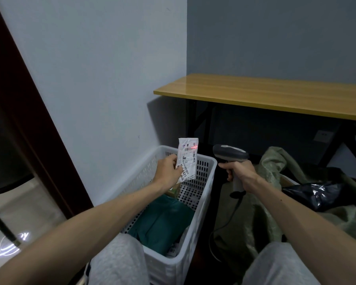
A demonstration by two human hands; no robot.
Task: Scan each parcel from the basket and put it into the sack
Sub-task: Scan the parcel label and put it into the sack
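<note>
Head view: parcel under scan

Our left hand (169,168) pinches the white parcel (187,161) upright above the far end of the basket (204,176), fingers curled on its left edge. Our right hand (239,171) grips the scanner (230,154) by its handle beside the sack (272,167); a red line (194,148) crosses the parcel's barcode.

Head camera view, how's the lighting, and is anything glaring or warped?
Head view: dim, bluish room light; the scanner throws a glowing red line on the white parcel; the tabletop shows soft glare; also in the head view, wide-angle distortion bends the door frame.
</note>
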